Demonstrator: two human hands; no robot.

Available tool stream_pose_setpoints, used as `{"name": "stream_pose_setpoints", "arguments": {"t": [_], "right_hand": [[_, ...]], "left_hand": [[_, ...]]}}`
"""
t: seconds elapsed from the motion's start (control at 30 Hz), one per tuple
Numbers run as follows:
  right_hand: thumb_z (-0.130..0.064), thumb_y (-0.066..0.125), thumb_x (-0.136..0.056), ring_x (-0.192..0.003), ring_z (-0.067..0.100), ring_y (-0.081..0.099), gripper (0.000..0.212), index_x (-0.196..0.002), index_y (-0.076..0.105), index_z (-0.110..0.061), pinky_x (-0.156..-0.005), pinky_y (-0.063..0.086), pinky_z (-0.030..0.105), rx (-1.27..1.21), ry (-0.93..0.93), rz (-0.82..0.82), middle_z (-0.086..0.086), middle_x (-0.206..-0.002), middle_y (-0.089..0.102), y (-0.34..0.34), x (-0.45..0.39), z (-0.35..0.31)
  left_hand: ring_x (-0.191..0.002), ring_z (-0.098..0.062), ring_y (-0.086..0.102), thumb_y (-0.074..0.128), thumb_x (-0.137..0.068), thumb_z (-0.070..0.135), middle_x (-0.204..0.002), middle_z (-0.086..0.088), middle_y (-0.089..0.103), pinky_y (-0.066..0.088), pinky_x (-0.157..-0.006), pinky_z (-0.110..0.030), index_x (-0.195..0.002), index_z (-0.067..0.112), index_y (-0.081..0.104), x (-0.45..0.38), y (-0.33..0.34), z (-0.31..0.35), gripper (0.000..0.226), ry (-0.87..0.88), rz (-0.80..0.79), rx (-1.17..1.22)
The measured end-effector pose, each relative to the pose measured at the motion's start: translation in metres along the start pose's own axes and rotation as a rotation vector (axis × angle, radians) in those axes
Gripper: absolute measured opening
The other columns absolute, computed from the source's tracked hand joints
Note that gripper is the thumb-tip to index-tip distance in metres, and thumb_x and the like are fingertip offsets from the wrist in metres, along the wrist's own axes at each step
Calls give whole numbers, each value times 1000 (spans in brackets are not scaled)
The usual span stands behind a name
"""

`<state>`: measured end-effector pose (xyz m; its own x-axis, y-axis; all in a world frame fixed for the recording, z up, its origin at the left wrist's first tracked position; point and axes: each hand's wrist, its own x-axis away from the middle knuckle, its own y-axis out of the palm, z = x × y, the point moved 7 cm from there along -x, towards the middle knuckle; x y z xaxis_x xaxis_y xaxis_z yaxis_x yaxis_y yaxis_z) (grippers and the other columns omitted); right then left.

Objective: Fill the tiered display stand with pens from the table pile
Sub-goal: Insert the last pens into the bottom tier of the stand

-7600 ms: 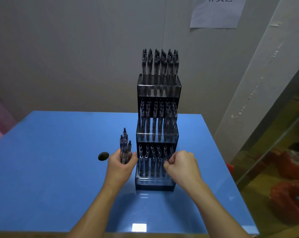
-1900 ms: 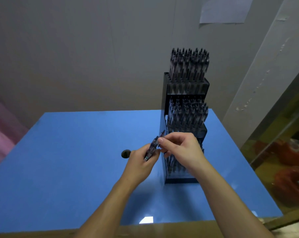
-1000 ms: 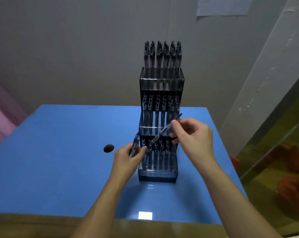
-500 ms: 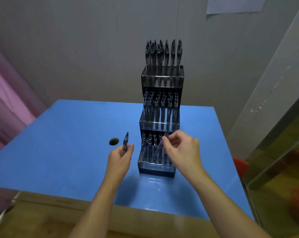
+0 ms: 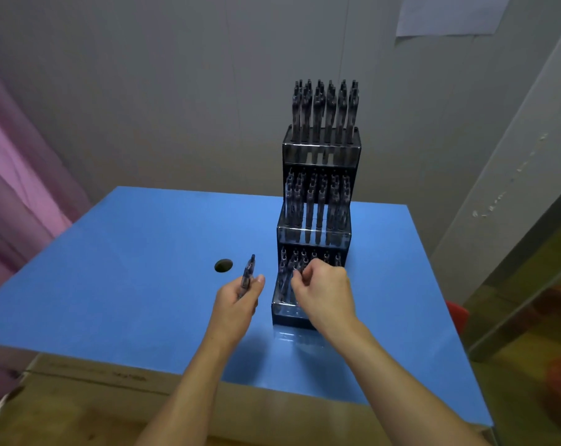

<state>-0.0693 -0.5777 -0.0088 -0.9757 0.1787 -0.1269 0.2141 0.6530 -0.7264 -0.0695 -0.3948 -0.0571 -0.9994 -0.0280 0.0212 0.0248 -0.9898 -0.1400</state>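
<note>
A dark three-tier display stand [image 5: 314,235] stands on the blue table [image 5: 137,252], with black pens upright in all three tiers. My left hand [image 5: 237,304] grips one dark pen [image 5: 249,272] upright, just left of the stand's bottom tier. My right hand [image 5: 324,294] is at the front of the bottom tier, fingers curled and pinching the top of a pen [image 5: 294,274] that stands among the others there. It hides part of that tier. No loose pens lie on the table in this view.
A round hole [image 5: 223,265] is in the tabletop left of my left hand. A pink curtain [image 5: 12,194] hangs at the left, a grey wall stands behind, and a red object [image 5: 458,313] sits on the floor at the right.
My right hand took a pen from my left hand and lowered it into the bottom tier. The left hand's bundle has shrunk to one pen. The camera has pulled back.
</note>
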Motion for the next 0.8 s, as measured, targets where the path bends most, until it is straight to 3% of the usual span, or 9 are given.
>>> {"name": "stream_pose_setpoints", "arguments": {"t": [0.13,0.4,0.47,0.57,0.67,0.73,0.8], "right_hand": [[-30,54,-101,-82,33,66,29,-88,61,-6,-71,56,39,176,4,-114,13,-84,68,20,7,-3],[-40,64,-99,-78,30,67,40,-78,64,-6,-73,58,37,195,66,-171,11,-77,68,18,7,1],[-44,71,-93,-76,22,67,37,-78,69,-11,-67,53,30,108,76,-168,4,-75,69,7,9,-2],[-44,79,-86,-62,11,68,23,-79,75,-23,-58,52,21,-249,74,-154,-5,-65,71,-11,17,-18],[-41,79,-86,-66,17,73,21,-79,78,-21,-68,64,37,-501,123,-175,-2,-70,75,-18,23,-30],[-40,78,-87,-68,18,74,24,-75,79,-19,-72,64,44,-496,129,-166,-1,-70,76,-21,23,-33],[-38,76,-87,-70,18,74,26,-70,78,-19,-74,64,44,-459,144,-155,-2,-67,75,-23,24,-32]], "left_hand": [[-50,-14,24,59,-104,26,-55,5,29,23,-51,-27,-66,18,34,-1,1,3,46,9,-21,-13],[-51,-14,25,60,-103,29,-56,3,30,24,-51,-29,-64,21,36,-1,-5,11,46,21,-44,-26],[-55,-16,26,61,-103,31,-58,0,31,24,-54,-31,-61,25,37,0,-5,13,49,44,-53,-64],[-57,-15,28,61,-102,35,-59,3,32,25,-55,-31,-56,30,45,2,2,17,49,82,-92,-131],[-52,-9,36,59,-104,29,-54,11,44,31,-52,-24,-69,26,64,6,14,25,35,160,-144,-219],[-60,-14,56,57,-104,24,-63,9,63,46,-57,-33,-83,21,71,7,22,28,25,197,-176,-273],[-64,-17,59,57,-103,20,-66,8,66,50,-65,-43,-81,29,68,7,25,28,27,224,-167,-326]]}}
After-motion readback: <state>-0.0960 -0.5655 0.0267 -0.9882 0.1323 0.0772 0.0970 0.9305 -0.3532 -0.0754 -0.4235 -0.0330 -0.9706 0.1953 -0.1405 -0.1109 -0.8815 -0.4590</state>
